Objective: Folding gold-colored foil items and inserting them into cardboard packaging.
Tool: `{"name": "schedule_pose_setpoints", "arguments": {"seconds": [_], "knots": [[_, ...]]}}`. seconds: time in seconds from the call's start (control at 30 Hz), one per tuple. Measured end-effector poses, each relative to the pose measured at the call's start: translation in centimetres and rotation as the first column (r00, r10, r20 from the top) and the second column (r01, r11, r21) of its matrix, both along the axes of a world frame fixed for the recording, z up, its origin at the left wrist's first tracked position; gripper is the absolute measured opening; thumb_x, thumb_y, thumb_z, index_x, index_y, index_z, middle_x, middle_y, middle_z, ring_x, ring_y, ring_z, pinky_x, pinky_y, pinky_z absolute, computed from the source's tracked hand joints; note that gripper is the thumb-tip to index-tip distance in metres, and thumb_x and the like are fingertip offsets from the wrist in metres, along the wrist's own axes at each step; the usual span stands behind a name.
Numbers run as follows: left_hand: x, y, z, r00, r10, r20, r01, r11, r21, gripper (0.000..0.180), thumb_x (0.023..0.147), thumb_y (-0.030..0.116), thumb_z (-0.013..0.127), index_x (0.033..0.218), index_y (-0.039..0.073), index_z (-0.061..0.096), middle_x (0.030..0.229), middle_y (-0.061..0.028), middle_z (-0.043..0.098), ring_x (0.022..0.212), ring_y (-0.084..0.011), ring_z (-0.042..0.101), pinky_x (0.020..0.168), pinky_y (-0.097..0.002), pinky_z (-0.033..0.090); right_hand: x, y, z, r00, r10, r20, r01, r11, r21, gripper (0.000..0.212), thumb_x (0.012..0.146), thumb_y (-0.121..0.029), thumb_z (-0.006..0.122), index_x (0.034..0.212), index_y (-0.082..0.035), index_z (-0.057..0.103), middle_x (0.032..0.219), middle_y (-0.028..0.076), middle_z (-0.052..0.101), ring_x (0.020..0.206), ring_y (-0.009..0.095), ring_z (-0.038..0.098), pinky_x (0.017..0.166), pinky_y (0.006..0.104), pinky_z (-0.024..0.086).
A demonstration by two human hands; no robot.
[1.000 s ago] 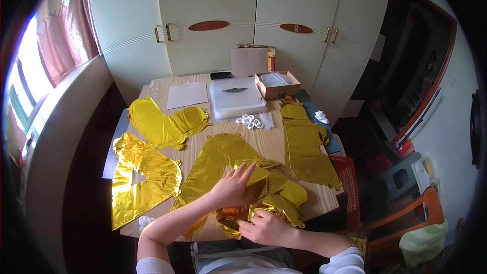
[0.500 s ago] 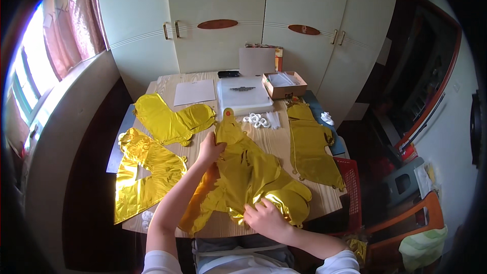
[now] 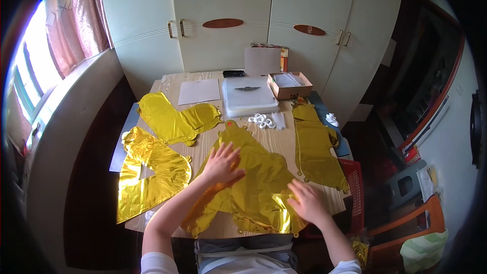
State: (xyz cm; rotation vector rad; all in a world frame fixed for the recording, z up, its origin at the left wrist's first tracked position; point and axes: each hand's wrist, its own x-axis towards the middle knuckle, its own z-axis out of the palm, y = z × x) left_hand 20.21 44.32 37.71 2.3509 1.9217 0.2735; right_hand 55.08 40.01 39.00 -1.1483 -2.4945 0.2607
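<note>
A flat, uninflated gold foil balloon (image 3: 261, 170) lies at the near middle of the wooden table, its far tip marked with a red spot. My left hand (image 3: 223, 165) is open over its left part, fingers spread and the palm down. At the balloon's right edge is my right hand (image 3: 307, 202), also open, its fingers stretched toward the foil. Whether either palm presses on the foil, I cannot tell. More flat gold balloons surround it: a boot-shaped one (image 3: 175, 122) at the far left, a crumpled one (image 3: 165, 182) nearer, and a long one (image 3: 317, 144) on the right.
White ribbon rolls (image 3: 263, 121) lie beyond the middle balloon, before a clear plastic stack (image 3: 246, 104). A cardboard box (image 3: 290, 91) stands at the back right, a white sheet (image 3: 199, 91) at the back left. A red basket (image 3: 351, 182) and a wooden chair (image 3: 406, 228) are on the right.
Both hands have let go of the middle balloon and opened. It has gone from bunched and folded to spread flatter. My right hand has moved right and away from me; the left slightly right.
</note>
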Motion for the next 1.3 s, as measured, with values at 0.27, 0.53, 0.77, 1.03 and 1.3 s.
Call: {"name": "schedule_pose_setpoints", "arguments": {"seconds": [0.27,0.53,0.77,1.03,1.3], "knots": [[-0.8,-2.0,-0.6,0.998,-0.008,-0.067,0.004,0.998,-0.059,0.082,0.088,0.071,0.039,0.152,0.021,0.028,0.158,-0.0135,0.021,0.146,-0.0387,0.014,0.118,-0.0552,0.009,3.6,1.6,-1.5,0.889,-0.163,-0.427,-0.036,0.906,-0.422,0.056,0.088,-0.007,0.067,0.139,-0.004,0.043,0.128,0.015,0.051,0.105,0.02,0.057,0.091,0.0302,0.047],[-1.2,-1.9,-0.8,0.997,0.012,-0.082,-0.017,0.998,-0.063,0.082,0.088,0.071,0.039,0.152,0.021,0.028,0.158,-0.0137,0.021,0.146,-0.0393,0.013,0.117,-0.0557,0.01,1.6,4.8,0.6,0.66,-0.338,-0.671,-0.296,0.704,-0.646,0.033,0.089,0.001,0.064,0.121,-0.002,0.058,0.104,0.002,0.061,0.092,0.009,0.057,0.081,0.0226,0.049],[-1.7,-2.0,-0.6,0.996,-0.024,-0.087,0.017,0.997,-0.075,0.083,0.087,0.071,0.042,0.152,0.021,0.029,0.158,-0.0154,0.023,0.146,-0.0417,0.014,0.116,-0.0564,0.012,4.1,3.4,-0.1,0.931,-0.241,-0.274,-0.055,0.65,-0.758,0.039,0.087,-0.005,0.068,0.125,-0.002,0.058,0.099,0.001,0.062,0.076,0.004,0.055,0.072,0.0202,0.048],[-3.0,-1.4,-1.0,0.994,-0.09,-0.062,0.085,0.993,-0.081,0.084,0.086,0.071,0.046,0.152,0.021,0.029,0.156,-0.0176,0.024,0.144,-0.045,0.016,0.115,-0.0552,0.016,3.8,3.2,-3.1,0.804,-0.319,-0.502,-0.065,0.792,-0.607,0.027,0.087,0.006,0.059,0.112,-0.001,0.064,0.093,0.003,0.066,0.074,0.006,0.059,0.068,0.0223,0.049],[-2.5,-1.6,-1.2,0.995,-0.07,-0.076,0.067,0.997,-0.045,0.083,0.087,0.071,0.041,0.152,0.021,0.028,0.157,-0.0165,0.024,0.145,-0.0439,0.015,0.117,-0.0536,0.014,3.2,3.4,-0.9,0.941,-0.2,-0.273,0.096,0.931,-0.352,0.023,0.084,0.003,0.062,0.105,-0.004,0.069,0.09,0.006,0.063,0.07,0.014,0.06,0.067,0.0248,0.049]]}}
